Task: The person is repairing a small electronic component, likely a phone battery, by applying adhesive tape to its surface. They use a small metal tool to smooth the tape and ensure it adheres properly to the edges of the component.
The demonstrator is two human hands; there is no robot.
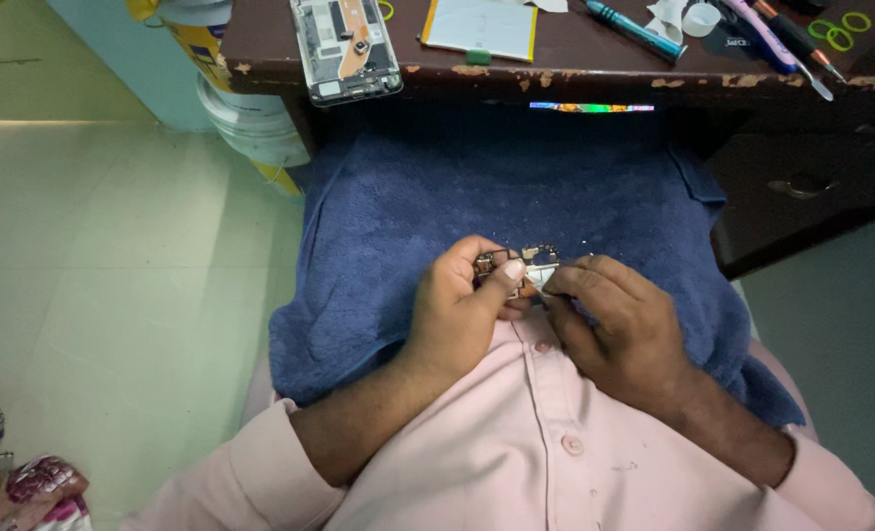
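Hands are working close together over a blue towel point(516, 187) spread across the person's lap. The left hand point(462, 310) is pinching a small circuit board point(516, 261) between thumb and curled fingers, holding it just above the towel and near the shirt front. The right hand point(619, 324) is touching the board's right edge, its thumb and forefinger closing on a small pale part there; what that part is remains too small to tell. Both hands are meeting at the board, almost touching each other.

Beyond the towel, a dark wooden desk point(595, 84) with chipped edging is carrying the rest of the work. An opened phone body point(346, 47), its back off and its inner frame showing, is lying near the desk's front edge on the left. Beside it, a flat white and yellow rectangular piece point(482, 25) is resting. A teal-handled screwdriver point(634, 28) and further tools point(782, 39) are lying to the right, with green rings point(841, 28) near them.

Judging from this layout, disassembly is already well advanced: the phone is lying open and the board is out of it and in the hands. Handling of the board itself is appearing as the step in progress, while the phone body is still lying open on the desk.
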